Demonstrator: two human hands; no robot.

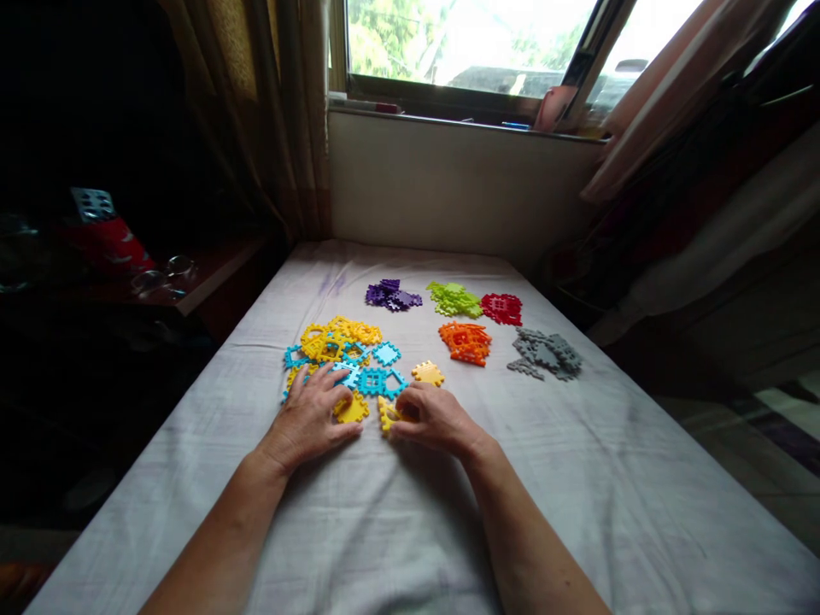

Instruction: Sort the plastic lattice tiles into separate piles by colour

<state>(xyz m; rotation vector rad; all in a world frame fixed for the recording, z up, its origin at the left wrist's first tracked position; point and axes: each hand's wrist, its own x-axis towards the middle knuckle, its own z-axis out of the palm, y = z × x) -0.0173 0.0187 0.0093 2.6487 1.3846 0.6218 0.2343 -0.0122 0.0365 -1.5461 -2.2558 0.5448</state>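
Note:
My left hand [312,416] lies with fingers spread over the near edge of a mixed pile of yellow pieces [346,331] and blue pieces [372,382]. A solid yellow piece [352,408] is beside its thumb and index finger. My right hand [436,416] has its thumb and fingers closed on a yellow piece with an opening [385,416], tilted up from the cloth. Just beyond that hand rests a pale orange-yellow piece [428,372].
Purple [392,295], lime green [453,300], red [501,308], orange [465,342] and grey [547,354] piles lie farther back on the white cloth [410,530]. Glasses [163,278] and a red container [112,245] stand on a side surface at left.

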